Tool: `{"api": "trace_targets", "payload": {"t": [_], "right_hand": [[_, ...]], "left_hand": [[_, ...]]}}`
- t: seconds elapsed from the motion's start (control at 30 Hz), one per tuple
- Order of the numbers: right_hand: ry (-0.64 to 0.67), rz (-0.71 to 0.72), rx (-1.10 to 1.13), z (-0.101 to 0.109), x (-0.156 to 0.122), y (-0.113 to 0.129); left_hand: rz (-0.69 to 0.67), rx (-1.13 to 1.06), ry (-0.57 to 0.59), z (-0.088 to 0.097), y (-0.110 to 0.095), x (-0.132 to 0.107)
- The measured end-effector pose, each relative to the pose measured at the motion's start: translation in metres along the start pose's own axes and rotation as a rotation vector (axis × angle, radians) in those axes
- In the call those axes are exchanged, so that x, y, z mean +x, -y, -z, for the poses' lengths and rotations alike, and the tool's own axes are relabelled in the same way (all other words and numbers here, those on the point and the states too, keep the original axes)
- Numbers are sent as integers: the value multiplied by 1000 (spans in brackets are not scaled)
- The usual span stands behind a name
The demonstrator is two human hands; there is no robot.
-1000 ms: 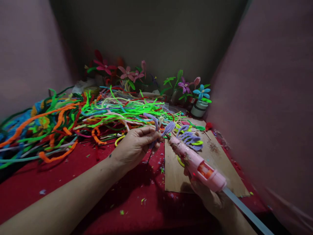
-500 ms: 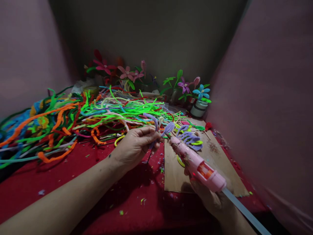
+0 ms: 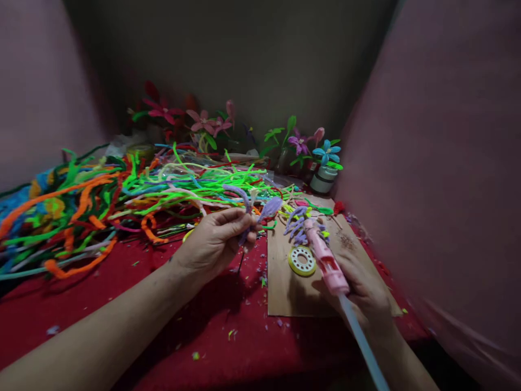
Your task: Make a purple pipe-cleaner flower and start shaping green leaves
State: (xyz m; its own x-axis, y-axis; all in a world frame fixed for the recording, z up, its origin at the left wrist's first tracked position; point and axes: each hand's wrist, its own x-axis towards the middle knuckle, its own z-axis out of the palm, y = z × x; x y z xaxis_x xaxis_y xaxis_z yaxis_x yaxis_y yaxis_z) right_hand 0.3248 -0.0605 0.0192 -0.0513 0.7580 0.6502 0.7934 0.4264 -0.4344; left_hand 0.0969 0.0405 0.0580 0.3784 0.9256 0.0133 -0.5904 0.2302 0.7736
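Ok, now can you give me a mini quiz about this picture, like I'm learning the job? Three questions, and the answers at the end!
1. True or false: the right hand holds the glue gun.

2. What colour are the petals sticking up from the left hand?
A) orange
B) purple
C) red

3. Fill the gap: the yellow roll lies flat on the brown ____.

Key:
1. True
2. B
3. board
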Motion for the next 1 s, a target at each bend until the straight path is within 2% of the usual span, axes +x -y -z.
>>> {"api": "trace_targets", "payload": {"t": [0.17, 0.43, 0.57, 0.67, 0.7, 0.73, 0.8, 0.9, 1.0], "right_hand": [[47, -170, -300, 28, -8, -38], [307, -417, -553, 48, 2, -78], [332, -403, -625, 52, 8, -77], [185, -381, -659, 49, 14, -56], [114, -370, -576, 45, 16, -45], [58, -339, -400, 38, 20, -32], [67, -317, 74, 20, 28, -5], [150, -582, 671, -13, 42, 31], [106, -700, 1132, -39, 53, 50]], "left_hand": [[37, 11, -56, -3, 0, 0], [55, 60, -94, -7, 0, -1], [54, 47, -79, -5, 0, -1], [67, 18, -56, -4, 1, -2], [73, 5, -42, -4, 1, -3], [79, -8, -23, -5, 1, -5], [86, -30, 22, -6, 2, -8], [98, -36, 68, -9, 2, -12], [148, -40, 90, -12, 4, -14]]}}
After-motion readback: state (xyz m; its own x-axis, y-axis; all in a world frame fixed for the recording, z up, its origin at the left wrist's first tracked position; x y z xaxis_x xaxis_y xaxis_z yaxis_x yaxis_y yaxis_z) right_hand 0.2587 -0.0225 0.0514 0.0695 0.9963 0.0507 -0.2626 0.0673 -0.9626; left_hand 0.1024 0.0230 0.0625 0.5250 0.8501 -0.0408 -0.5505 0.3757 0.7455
